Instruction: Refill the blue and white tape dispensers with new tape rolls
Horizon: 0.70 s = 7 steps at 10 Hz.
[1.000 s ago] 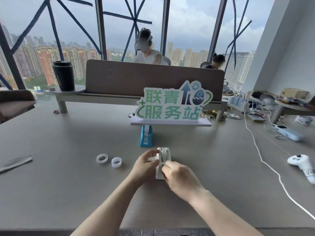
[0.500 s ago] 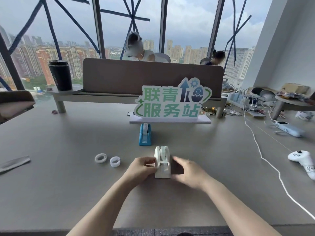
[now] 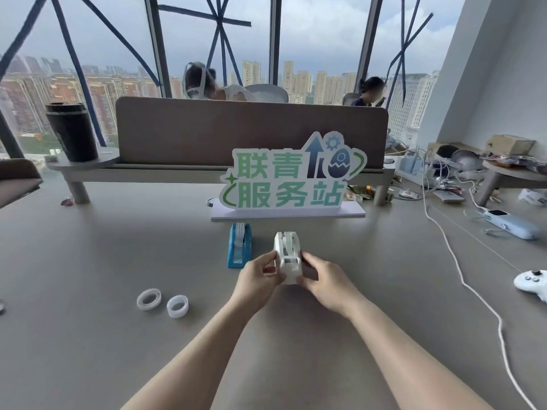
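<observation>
The white tape dispenser (image 3: 287, 255) is held between both hands in the middle of the grey table (image 3: 88, 335). My left hand (image 3: 257, 276) grips its left side and my right hand (image 3: 324, 281) grips its right side, fingers wrapped under its near end. The blue tape dispenser (image 3: 239, 245) stands just to its left, a white roll showing in its top. Two loose clear tape rolls (image 3: 149, 299) (image 3: 177, 306) lie flat on the table to the left of my left arm.
A green and white sign (image 3: 291, 180) on a white base stands right behind the dispensers. A white cable (image 3: 461, 279) runs down the right side, with a white game controller (image 3: 532, 282) and a pale blue device (image 3: 509, 224) beyond it. A black cup (image 3: 72, 131) sits on the back shelf.
My hands have closed in on the white dispenser from both sides and it has shifted forward, closer to the blue one. The camera view has moved closer.
</observation>
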Motion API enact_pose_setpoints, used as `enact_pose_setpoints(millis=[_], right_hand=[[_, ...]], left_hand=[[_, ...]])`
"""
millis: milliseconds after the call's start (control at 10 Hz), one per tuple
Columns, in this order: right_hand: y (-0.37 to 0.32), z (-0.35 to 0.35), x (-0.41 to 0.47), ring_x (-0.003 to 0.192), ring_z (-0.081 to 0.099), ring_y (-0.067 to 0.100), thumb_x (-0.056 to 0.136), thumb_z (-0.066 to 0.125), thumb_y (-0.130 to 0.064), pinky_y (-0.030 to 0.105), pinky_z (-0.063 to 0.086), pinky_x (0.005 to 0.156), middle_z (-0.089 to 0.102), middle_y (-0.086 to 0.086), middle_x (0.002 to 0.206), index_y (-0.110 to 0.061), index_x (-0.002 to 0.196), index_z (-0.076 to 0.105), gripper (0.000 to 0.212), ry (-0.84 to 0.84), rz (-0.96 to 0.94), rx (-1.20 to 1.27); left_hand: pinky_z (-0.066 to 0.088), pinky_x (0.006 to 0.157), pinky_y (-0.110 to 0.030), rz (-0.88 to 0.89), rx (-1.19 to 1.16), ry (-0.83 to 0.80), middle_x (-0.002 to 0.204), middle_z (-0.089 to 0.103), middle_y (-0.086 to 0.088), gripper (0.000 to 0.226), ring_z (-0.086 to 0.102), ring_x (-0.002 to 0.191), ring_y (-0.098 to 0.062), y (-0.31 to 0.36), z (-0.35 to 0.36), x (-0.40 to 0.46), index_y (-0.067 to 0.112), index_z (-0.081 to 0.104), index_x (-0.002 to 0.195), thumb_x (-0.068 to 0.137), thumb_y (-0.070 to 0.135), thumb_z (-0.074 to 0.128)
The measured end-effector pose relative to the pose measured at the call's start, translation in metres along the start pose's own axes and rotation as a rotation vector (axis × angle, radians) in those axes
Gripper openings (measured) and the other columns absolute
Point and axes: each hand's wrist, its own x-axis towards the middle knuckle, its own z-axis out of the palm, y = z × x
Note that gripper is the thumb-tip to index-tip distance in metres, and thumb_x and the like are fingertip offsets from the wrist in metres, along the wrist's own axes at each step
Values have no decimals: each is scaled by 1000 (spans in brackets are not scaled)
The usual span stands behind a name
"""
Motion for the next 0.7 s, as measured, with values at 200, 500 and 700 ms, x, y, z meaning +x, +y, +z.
enact_pose_setpoints(millis=[200,500,700], right_hand=[[17,-3,48,123,57,14,84,68,-26,30,45,101,62,-5,133,-29,138,47,58,-23,34,10],[37,11,61,131,49,22,90,58,-31,34,42,105,54,3,143,-31,148,31,64,-33,90,-14],[42,15,44,138,40,18,84,42,8,27,28,112,41,7,152,-13,146,33,67,52,201,288]], left_hand=[[48,93,-30,-25,54,27,105,75,0,49,66,92,-12,0,14,54,20,65,123,77,4,66],[38,92,-19,-14,182,59,124,68,-4,54,62,112,-16,-3,22,66,14,54,136,84,9,68],[42,79,-14,31,155,94,95,64,7,35,63,95,-17,-4,18,27,37,62,91,84,3,60]])
